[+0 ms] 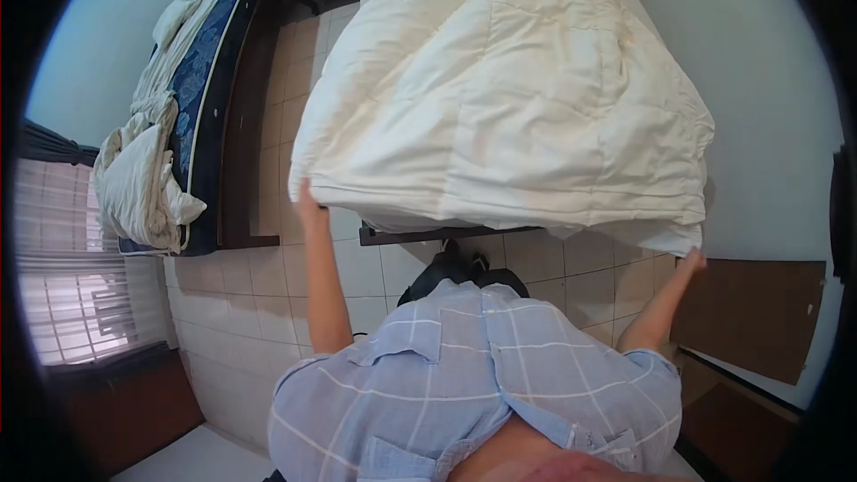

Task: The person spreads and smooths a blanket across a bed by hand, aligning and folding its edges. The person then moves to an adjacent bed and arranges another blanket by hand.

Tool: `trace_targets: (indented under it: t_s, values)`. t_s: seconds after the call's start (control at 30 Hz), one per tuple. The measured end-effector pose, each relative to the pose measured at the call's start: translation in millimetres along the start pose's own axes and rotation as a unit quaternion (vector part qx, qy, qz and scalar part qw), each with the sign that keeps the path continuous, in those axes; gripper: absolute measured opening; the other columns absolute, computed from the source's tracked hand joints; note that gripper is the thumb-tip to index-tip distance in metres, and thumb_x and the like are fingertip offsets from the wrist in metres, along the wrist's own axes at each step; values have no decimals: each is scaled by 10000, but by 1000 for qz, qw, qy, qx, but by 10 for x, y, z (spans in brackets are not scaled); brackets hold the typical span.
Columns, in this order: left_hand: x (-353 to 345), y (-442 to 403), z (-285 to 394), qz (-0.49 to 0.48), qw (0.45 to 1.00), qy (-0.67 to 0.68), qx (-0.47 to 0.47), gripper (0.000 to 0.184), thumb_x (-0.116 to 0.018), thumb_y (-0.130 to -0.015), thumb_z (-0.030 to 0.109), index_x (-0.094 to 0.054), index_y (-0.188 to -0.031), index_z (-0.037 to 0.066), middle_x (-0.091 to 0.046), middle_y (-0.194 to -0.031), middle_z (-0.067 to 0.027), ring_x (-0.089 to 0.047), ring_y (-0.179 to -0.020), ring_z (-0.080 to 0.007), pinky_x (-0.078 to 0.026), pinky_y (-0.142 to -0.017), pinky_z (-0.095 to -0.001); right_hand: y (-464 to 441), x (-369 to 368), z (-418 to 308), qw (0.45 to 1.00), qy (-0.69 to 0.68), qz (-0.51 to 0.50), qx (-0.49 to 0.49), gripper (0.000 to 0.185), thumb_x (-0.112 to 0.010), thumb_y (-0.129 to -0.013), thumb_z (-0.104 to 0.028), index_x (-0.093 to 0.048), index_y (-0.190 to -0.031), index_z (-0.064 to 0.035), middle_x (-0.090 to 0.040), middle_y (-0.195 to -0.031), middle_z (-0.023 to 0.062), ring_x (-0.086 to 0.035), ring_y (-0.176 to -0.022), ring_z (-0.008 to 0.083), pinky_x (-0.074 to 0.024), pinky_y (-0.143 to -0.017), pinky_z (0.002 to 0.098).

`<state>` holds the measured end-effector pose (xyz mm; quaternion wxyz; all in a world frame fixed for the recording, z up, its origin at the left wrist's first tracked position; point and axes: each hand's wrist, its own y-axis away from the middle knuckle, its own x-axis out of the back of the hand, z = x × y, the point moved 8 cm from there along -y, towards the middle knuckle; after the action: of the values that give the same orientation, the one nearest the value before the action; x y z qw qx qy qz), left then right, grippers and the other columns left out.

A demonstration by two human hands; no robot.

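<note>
1. Pale-blue, white-checked buttoned shirt (393, 384) fills the foreground, nearest the camera.
2. Beyond it, the thick white quilted duvet (509, 98) lies over a dark wooden-framed bed (393, 236), its near edge stretched between both hands.
3. Spreading or straightening the duvet seems the step in hand; the next move likely calls for even tension at both corners.
4. Left hand (308, 199) is closed on the near left corner, fingertips partly hidden by fabric.
5. Right hand (692, 261) is closed on the near right corner; how tightly, I cannot tell.
6. Farther left, across the pale tiled floor (232, 330), crumpled white bedding (138, 170) lies on a dark-blue floral mattress (201, 67).
</note>
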<state>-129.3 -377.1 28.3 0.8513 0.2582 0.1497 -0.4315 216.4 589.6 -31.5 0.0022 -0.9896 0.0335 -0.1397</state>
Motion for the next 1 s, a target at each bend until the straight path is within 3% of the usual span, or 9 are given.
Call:
trace_targets:
  t_s: [0.1,0.17,0.23,0.3,0.4,0.67,0.8,0.97,1.0]
  values:
    - [-80,386,-11,47,890,-415,-185,298,-557,-785,164,-531,-1012,-29,-552,-1022,-176,-548,-900,-297,-454,-742,-387,710,-342,51,964,265,17,26,527,-658,-688,-190,-447,-1144,-29,-386,-1173,248,-398,-1066,353,-357,-841,499]
    - [-628,720,72,-52,796,-536,-277,276,-599,-746,174,-559,-926,-31,-583,-854,-165,-573,-731,-297,-462,-647,-380,2037,-826,-804,932,271,13,239,622,-669,-672,-297,-412,-1183,-53,-304,-1237,267,-223,-1169,411,-189,-945,537]
    - [-1044,1050,-266,-191,429,-746,-473,150,-598,-708,148,-576,-766,11,-547,-706,-152,-542,-618,-295,-447,-571,-387,3215,-1394,-1403,912,225,-152,306,615,-650,-704,-251,-375,-1227,-81,-279,-1267,243,-210,-1186,416,-188,-955,519]
    - [-1115,1136,-639,-310,416,-761,-390,101,-545,-657,54,-560,-756,55,-540,-692,-144,-544,-670,-283,-441,-561,-396,4447,-1944,-1912,837,121,-355,398,538,-636,-733,-231,-419,-1199,-76,-284,-1300,196,-229,-1229,311,-181,-995,435]
    - [-1287,1675,-583,-496,449,-676,-309,327,-500,-690,20,-521,-1013,65,-532,-992,-135,-554,-850,-299,-460,-688,-396,6211,-2429,-2516,724,12,-531,440,620,-678,-666,-335,-430,-1197,-135,-251,-1320,200,-195,-1225,389,-209,-993,453]
    - [516,1191,-62,-588,503,-625,-99,436,-471,-730,70,-444,-1163,119,-503,-1082,-152,-536,-890,-335,-442,-756,-415,8331,-3144,-1952,624,379,-449,515,633,-663,-636,-300,-420,-1203,-160,-304,-1301,152,-287,-1148,459,-331,-903,491]
    - [2398,50,540,-431,488,-759,-19,421,-486,-719,97,-461,-1139,86,-565,-962,-178,-549,-867,-342,-444,-731,-431,7825,-3432,-1490,790,156,-406,431,362,-508,-700,-61,-547,-1059,-86,-577,-921,160,-551,-743,341,-443,-685,412]
    - [3554,-857,1562,-252,528,-811,28,457,-504,-712,112,-449,-1164,68,-570,-947,-211,-545,-860,-367,-435,-754,-430,6828,-3271,-1042,905,-45,-329,267,347,-423,-731,-11,-501,-1069,7,-543,-1046,131,-502,-971,214,-378,-847,294]
    - [3564,-955,1695,-223,553,-802,16,456,-507,-713,113,-450,-1164,71,-570,-949,-211,-543,-862,-369,-436,-753,-430,6768,-3229,-984,909,-192,-360,86,304,-453,-716,-81,-548,-991,8,-575,-977,116,-523,-916,193,-391,-821,279]
